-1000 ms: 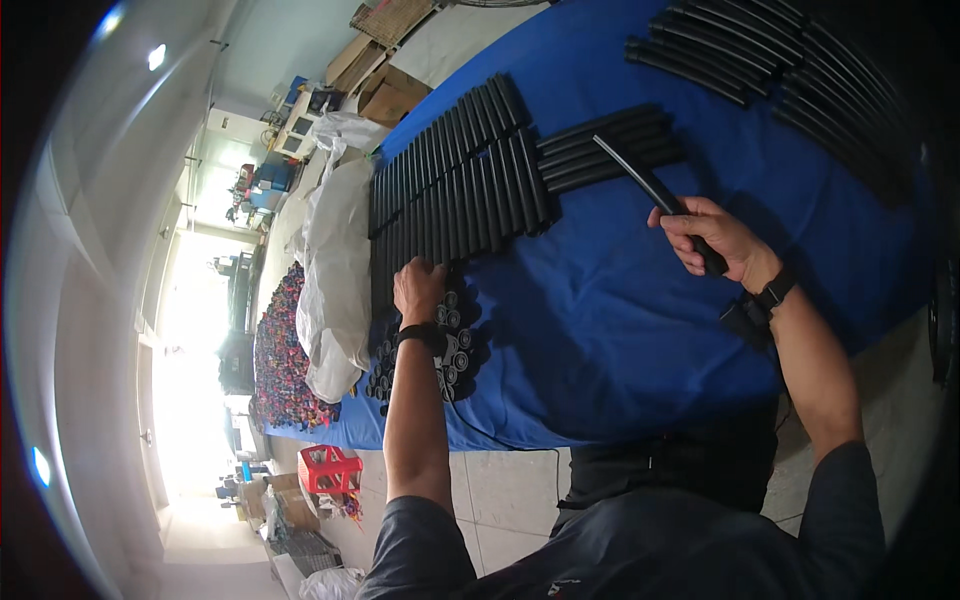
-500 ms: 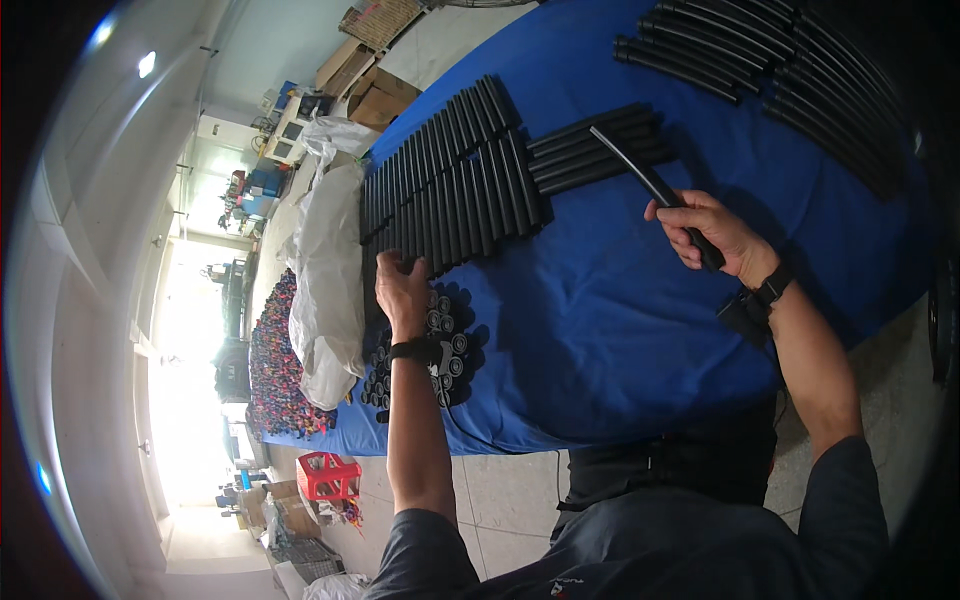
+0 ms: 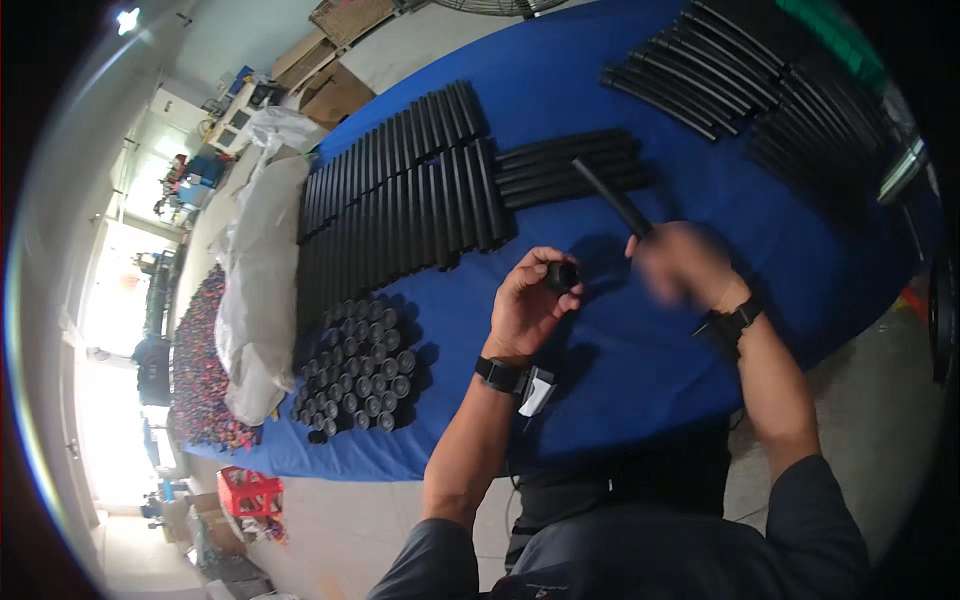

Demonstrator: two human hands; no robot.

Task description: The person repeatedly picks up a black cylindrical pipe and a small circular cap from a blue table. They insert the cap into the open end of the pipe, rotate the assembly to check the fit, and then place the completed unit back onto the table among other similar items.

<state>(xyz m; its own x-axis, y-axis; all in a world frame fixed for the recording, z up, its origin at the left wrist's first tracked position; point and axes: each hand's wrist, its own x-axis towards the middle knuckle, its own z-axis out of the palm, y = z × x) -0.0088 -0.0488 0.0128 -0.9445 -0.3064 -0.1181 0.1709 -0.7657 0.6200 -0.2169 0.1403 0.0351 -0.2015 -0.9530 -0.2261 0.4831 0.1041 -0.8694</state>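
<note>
My left hand (image 3: 528, 308) is closed on a small round black cap (image 3: 563, 276), pinched between thumb and fingers with its hollow end showing. To the right, my right hand (image 3: 688, 268), blurred by motion, grips a slim black tube (image 3: 612, 195) by its near end; the tube's far end points up and to the left. The cap and the tube are apart. At the left front of the blue-covered table, similar black caps (image 3: 360, 372) stand in a tight cluster. Behind them black tubes (image 3: 400, 195) lie side by side in two rows.
Several more tubes (image 3: 570, 175) lie sideways behind my hands. Tubes with thicker ends (image 3: 700, 85) fill the far right of the blue cloth (image 3: 480, 345). A white sack (image 3: 262, 290) and a heap of small multicoloured pieces (image 3: 200, 370) border the left. A red stool (image 3: 250, 492) stands on the floor.
My left hand has come away from the cap cluster to the right, now with a cap in it. The tube in my right hand has moved slightly lower and to the left.
</note>
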